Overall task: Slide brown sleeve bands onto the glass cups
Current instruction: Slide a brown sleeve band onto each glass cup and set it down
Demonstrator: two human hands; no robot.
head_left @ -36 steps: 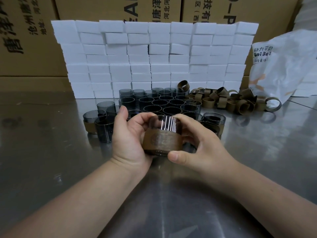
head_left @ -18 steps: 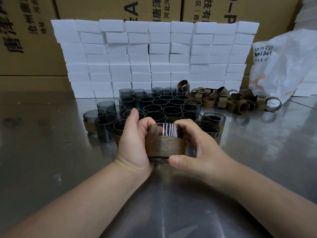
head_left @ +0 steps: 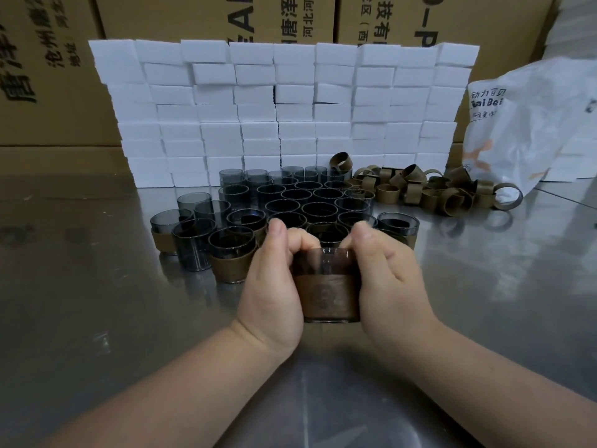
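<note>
Glass cup with brown band sits gripped between left hand and right hand, fingers curled over its rim.

The near smoky-grey round glass cup wears a dark brown sleeve band stamped with a faint round emblem. Farther off, the cluster of translucent grey-black glass tumblers stands on a silvery, reflective steel table. Far right, the loose card rings are olive-brown. The far stacked foam blocks are plain white, the cardboard boxes tan with black lettering, and the crumpled plastic bag at right white with dark print and orange marks.
</note>
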